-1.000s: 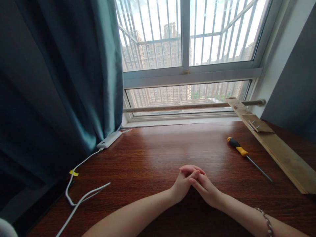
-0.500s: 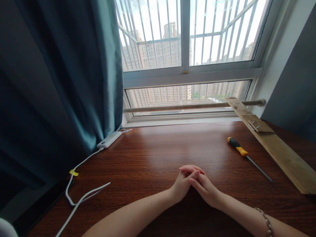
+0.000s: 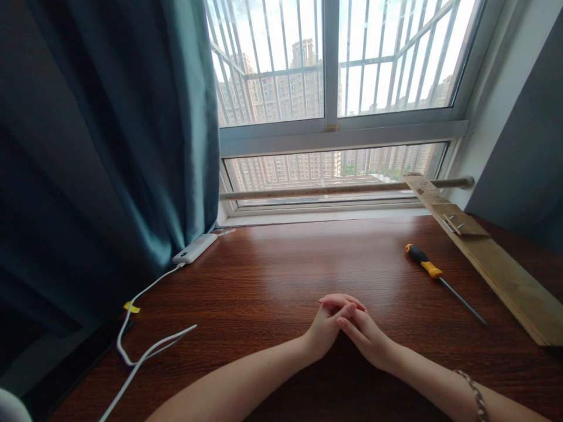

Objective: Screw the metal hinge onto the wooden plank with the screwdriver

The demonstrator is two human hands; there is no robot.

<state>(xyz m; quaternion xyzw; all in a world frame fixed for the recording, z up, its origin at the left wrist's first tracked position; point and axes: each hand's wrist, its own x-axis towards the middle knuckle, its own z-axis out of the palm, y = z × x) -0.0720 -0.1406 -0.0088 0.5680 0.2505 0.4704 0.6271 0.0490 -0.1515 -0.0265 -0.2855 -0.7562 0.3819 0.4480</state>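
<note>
My left hand [image 3: 322,331] and my right hand [image 3: 368,335] are clasped together over the front middle of the brown wooden table [image 3: 264,275]. Their fingers overlap and are closed on each other, and the palms are hidden. No object shows in either hand. A braided bracelet [image 3: 472,392] circles my right forearm. The nearest tool is a screwdriver [image 3: 433,270] with a black and yellow handle, lying to the right of my hands, apart from them, its shaft pointing toward the front right.
A long wooden board [image 3: 492,264], with a small piece and screws on it, slants along the right, its far end by the metal rail [image 3: 325,190]. At left lie a white power strip [image 3: 194,249], a white cable [image 3: 141,360] and a blue curtain [image 3: 189,129]. Behind is a barred window [image 3: 272,135].
</note>
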